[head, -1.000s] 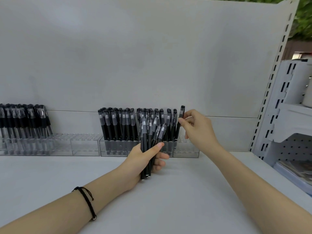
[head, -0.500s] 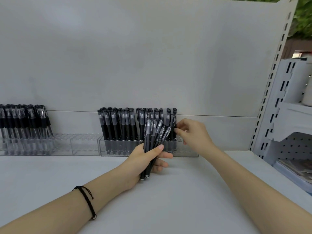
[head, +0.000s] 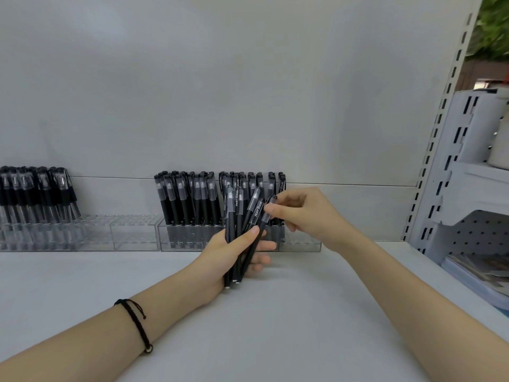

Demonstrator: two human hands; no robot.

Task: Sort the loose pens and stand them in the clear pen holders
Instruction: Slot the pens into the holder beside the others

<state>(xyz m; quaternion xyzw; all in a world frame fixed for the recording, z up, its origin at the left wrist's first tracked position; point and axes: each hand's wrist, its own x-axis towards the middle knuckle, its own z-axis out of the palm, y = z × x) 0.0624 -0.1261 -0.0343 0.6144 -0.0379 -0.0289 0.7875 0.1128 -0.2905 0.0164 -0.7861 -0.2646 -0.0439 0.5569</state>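
Note:
My left hand (head: 234, 255) grips a fanned bundle of several black pens (head: 237, 216), caps up, just above the white shelf. My right hand (head: 305, 213) pinches the cap end of the rightmost pen (head: 268, 210) of that bundle between thumb and forefinger. Behind the hands a clear pen holder (head: 303, 244) stands against the back panel, packed with several upright black pens (head: 192, 199); its right end holds none. Farther left, another clear holder (head: 121, 232) has several clear-barrelled pens (head: 35, 194) at its left end.
The white shelf surface (head: 275, 326) stretches toward me. A slotted upright (head: 440, 128) bounds the shelf on the right. Beyond it stand a white rack (head: 473, 188) and a stack of papers (head: 479, 271).
My right hand stood the single pen it held into the holder's right part, then came back left and took hold of the rightmost pen in the left hand's bundle.

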